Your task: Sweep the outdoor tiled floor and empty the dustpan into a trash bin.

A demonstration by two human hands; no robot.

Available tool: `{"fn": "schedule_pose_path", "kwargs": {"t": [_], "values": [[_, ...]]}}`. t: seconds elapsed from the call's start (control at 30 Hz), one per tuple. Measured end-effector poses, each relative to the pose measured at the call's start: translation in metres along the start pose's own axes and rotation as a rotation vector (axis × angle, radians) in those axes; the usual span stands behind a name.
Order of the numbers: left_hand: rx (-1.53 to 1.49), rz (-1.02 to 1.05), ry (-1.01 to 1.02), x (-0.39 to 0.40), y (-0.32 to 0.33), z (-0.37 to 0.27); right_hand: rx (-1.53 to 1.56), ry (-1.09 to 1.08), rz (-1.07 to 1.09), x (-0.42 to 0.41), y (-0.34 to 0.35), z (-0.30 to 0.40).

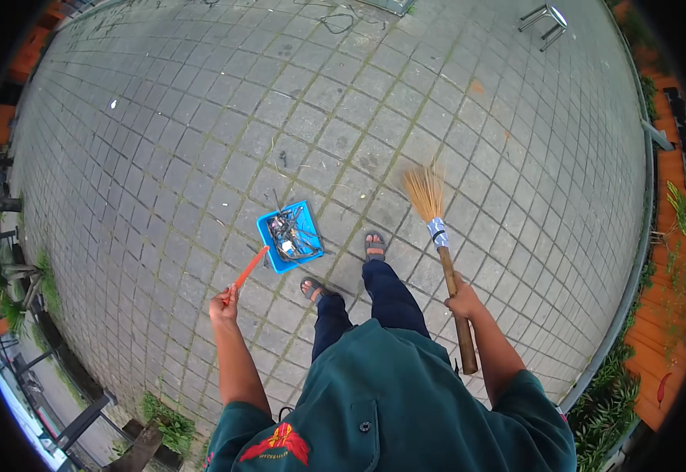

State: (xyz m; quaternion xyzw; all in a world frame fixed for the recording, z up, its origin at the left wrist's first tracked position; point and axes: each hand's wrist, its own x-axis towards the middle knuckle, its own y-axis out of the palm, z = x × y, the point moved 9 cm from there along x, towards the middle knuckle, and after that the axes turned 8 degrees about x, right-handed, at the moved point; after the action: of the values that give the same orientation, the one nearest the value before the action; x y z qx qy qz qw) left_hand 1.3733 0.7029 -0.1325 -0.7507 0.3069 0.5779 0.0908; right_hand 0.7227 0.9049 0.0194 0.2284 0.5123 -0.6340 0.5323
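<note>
My left hand [225, 304] is closed around the red-orange handle [251, 269] of a blue plastic dustpan [307, 222]. Dark strips, twigs and pale scraps of litter [287, 236] lie heaped in the pan, some poking past its edges. In my right hand [465, 300] is the wooden handle [447, 268] of a stick broom. Its tan bristles [426, 192] point away from me, bound by a blue-and-white patterned wrap [438, 232]. Whether the bristles touch the ground I cannot tell.
Grey paving [201, 153] with mossy joints surrounds my sandalled feet [374, 245]. A small dark scrap [283, 158] lies beyond the dustpan, a white one [113, 104] farther left. A metal stool [546, 23] stands far right; a dark cable [337, 23] lies at the top. Plants [599, 389] border the right edge.
</note>
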Motion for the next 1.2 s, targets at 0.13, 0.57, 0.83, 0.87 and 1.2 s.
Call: {"fn": "schedule_pose_path", "kwargs": {"t": [0.13, 0.57, 0.83, 0.87, 1.2], "values": [[-0.076, 0.008, 0.073, 0.004, -0.014, -0.004, -0.034, -0.21, 0.28, -0.035, 0.07, 0.056], [1.027, -0.093, 0.73, -0.055, 0.011, -0.048, -0.034, -0.168, 0.342, -0.058, 0.059, 0.126], [0.741, -0.181, 0.714, -0.05, 0.008, -0.031, 0.404, 0.107, 0.602, -0.053, 0.142, 0.097], [0.674, -0.173, 0.688, -0.048, 0.008, -0.03, 0.399, 0.104, 0.597, -0.056, 0.135, 0.098], [0.999, -0.404, 0.686, -0.034, -0.022, -0.053, 0.25, -0.131, 0.4, -0.026, 0.056, 0.181]]}}
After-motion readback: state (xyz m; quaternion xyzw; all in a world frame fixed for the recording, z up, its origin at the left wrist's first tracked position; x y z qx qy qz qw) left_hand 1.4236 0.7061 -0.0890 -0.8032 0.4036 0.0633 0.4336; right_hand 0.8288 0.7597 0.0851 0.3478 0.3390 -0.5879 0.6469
